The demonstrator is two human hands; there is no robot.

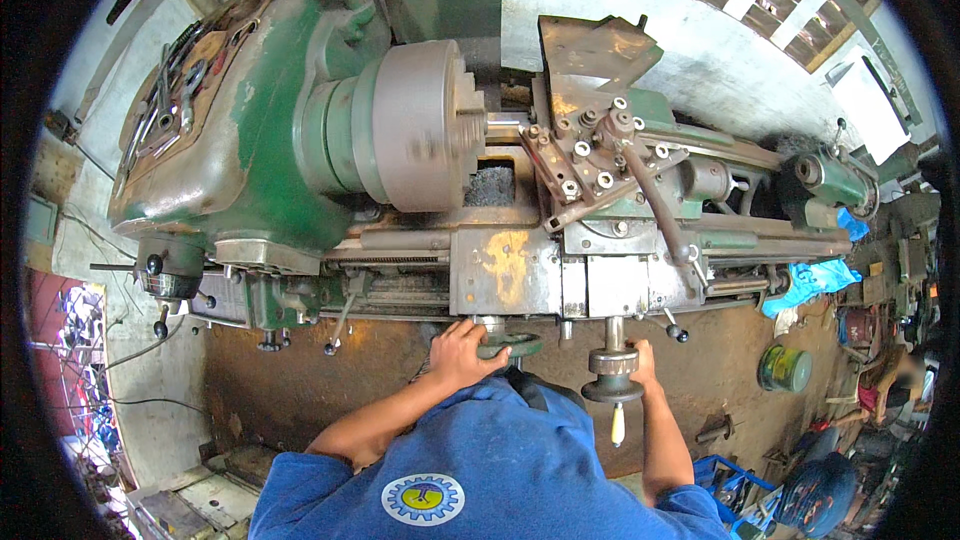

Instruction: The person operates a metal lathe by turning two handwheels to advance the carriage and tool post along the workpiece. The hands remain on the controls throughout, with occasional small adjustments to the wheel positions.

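Note:
My left hand [463, 354] is closed on the rim of a green handwheel [515, 345] at the front of a metal lathe. My right hand [643, 364] is against the right side of the cross-slide crank [612, 388], which has a pale handle; its fingers are mostly hidden. A large grey chuck [415, 125] looks smeared, as if turning. From its jaws a short bright metal bar [505, 122] reaches toward the tool post [605, 145], which carries several bolts and a long lever [655, 200]. Where the cutting tip meets the bar is too small to tell.
Wrenches [185, 90] and other tools lie on the green headstock [270, 130]. Metal chips [490, 185] are heaped below the bar. To the right are the tailstock [830, 178], a blue plastic bag [812, 285], a green bucket [785, 368], a blue crate [735, 490] and another person [885, 385].

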